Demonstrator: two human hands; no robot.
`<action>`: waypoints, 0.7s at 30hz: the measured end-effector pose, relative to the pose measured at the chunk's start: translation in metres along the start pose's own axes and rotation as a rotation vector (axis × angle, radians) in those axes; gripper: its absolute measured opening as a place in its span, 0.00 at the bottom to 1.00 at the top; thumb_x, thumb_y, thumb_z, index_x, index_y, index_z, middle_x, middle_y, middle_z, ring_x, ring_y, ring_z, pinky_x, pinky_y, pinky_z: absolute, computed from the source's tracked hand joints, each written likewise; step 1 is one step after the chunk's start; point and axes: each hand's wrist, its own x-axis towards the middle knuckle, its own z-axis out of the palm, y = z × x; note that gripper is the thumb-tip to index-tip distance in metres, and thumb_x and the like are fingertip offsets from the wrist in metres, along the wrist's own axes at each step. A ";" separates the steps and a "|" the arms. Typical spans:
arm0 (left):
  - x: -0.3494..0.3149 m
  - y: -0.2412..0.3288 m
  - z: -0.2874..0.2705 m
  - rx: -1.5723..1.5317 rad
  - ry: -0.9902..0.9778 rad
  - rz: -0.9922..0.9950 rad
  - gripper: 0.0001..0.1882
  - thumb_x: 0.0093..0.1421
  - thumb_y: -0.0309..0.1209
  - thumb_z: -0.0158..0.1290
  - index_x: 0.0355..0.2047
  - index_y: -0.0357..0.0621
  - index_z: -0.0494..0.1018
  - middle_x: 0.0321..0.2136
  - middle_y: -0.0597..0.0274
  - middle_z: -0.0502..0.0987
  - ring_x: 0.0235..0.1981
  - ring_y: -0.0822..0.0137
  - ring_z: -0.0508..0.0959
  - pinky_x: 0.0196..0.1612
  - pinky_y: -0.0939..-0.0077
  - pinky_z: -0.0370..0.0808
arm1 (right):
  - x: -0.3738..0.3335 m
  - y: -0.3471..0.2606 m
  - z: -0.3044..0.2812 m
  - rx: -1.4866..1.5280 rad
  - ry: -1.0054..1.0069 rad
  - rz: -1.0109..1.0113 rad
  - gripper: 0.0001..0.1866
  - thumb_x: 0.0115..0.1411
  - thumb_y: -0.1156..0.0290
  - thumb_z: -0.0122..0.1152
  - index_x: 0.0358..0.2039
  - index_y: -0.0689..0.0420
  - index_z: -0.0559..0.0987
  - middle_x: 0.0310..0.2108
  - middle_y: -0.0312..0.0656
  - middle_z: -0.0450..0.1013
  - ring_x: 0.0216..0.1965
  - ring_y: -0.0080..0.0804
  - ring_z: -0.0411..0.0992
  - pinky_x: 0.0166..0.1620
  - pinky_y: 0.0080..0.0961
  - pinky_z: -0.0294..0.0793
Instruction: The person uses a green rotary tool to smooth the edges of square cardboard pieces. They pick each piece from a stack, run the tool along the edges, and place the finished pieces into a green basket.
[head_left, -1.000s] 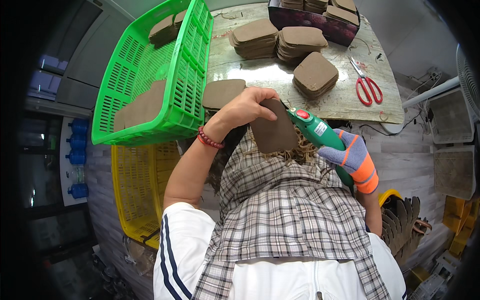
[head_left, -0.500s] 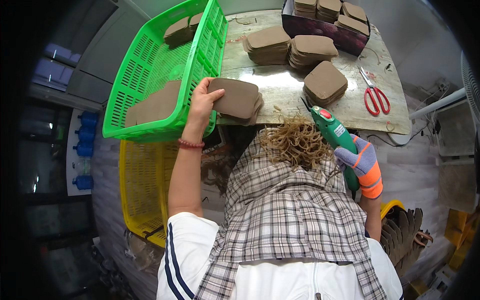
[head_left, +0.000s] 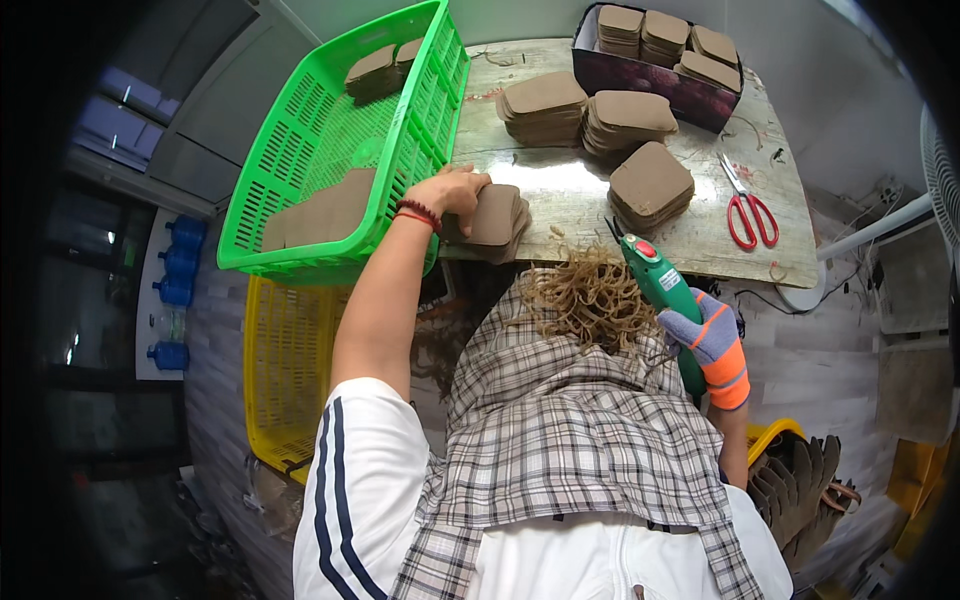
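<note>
My left hand (head_left: 455,196), bare with a red bead bracelet, is bent over the left end of a stack of brown rounded-corner pads (head_left: 500,218) at the table's near edge. Its fingers curl round that end; how many pads they pinch is hidden. In a grey and orange glove, my right hand (head_left: 708,328) grips a green electric cutter (head_left: 660,278) with a red button. The cutter's dark tip points up toward the table edge, just below another pad stack (head_left: 651,186). A heap of thin brown trimmings (head_left: 590,300) lies on my plaid apron.
A green crate (head_left: 405,150) holding pads stands at the table's left, above a yellow crate (head_left: 285,370). Two pad stacks (head_left: 628,115) sit farther back, by a dark box (head_left: 650,85) of pads. Red-handled scissors (head_left: 745,210) lie at the right.
My left hand has moved right and turned over the stack; the pad it held up is no longer seen raised. My right hand and the cutter have hardly moved.
</note>
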 end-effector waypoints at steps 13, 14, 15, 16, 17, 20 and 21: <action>-0.011 0.001 0.019 -0.533 0.054 -0.113 0.35 0.29 0.32 0.71 0.41 0.35 0.71 0.36 0.53 0.78 0.39 0.59 0.77 0.42 0.70 0.72 | 0.012 0.010 0.000 0.024 0.012 -0.028 0.16 0.52 0.66 0.66 0.37 0.62 0.75 0.20 0.34 0.71 0.18 0.17 0.67 0.22 0.16 0.66; -0.015 0.006 0.017 -0.513 0.081 -0.134 0.36 0.28 0.32 0.71 0.41 0.34 0.70 0.36 0.51 0.77 0.40 0.58 0.77 0.42 0.69 0.72 | 0.013 0.010 -0.001 -0.002 0.011 -0.044 0.16 0.53 0.66 0.65 0.37 0.62 0.75 0.20 0.34 0.71 0.18 0.18 0.67 0.22 0.16 0.67; -0.015 0.007 0.022 -0.542 0.120 -0.127 0.37 0.28 0.31 0.71 0.41 0.33 0.70 0.36 0.51 0.77 0.40 0.58 0.77 0.42 0.69 0.72 | 0.014 0.009 0.001 -0.006 0.012 -0.039 0.16 0.53 0.66 0.65 0.37 0.62 0.75 0.20 0.34 0.71 0.18 0.18 0.67 0.22 0.16 0.67; -0.014 0.005 0.029 -0.569 0.158 -0.121 0.37 0.27 0.31 0.71 0.41 0.33 0.69 0.36 0.51 0.77 0.40 0.58 0.77 0.42 0.69 0.72 | 0.014 0.008 0.002 -0.010 0.014 -0.034 0.16 0.53 0.66 0.65 0.37 0.62 0.75 0.20 0.34 0.71 0.17 0.18 0.67 0.22 0.16 0.66; -0.014 0.005 0.034 -0.596 0.197 -0.115 0.37 0.27 0.30 0.71 0.41 0.32 0.69 0.36 0.50 0.77 0.40 0.58 0.76 0.42 0.69 0.72 | 0.015 0.006 0.004 -0.014 0.015 -0.029 0.16 0.53 0.66 0.65 0.37 0.62 0.75 0.19 0.34 0.71 0.17 0.17 0.67 0.22 0.16 0.66; -0.015 0.004 0.047 -0.697 0.273 -0.058 0.36 0.28 0.28 0.69 0.41 0.31 0.70 0.36 0.48 0.77 0.39 0.57 0.77 0.43 0.68 0.72 | 0.019 0.005 0.007 -0.004 0.017 -0.016 0.18 0.51 0.65 0.67 0.38 0.63 0.75 0.18 0.33 0.70 0.17 0.15 0.65 0.20 0.15 0.63; -0.019 0.008 0.044 -0.734 0.275 -0.018 0.35 0.28 0.28 0.69 0.41 0.31 0.70 0.36 0.48 0.77 0.39 0.57 0.77 0.43 0.67 0.72 | 0.020 0.004 0.008 -0.013 0.025 -0.008 0.18 0.51 0.65 0.67 0.38 0.62 0.76 0.18 0.32 0.70 0.17 0.15 0.65 0.20 0.15 0.63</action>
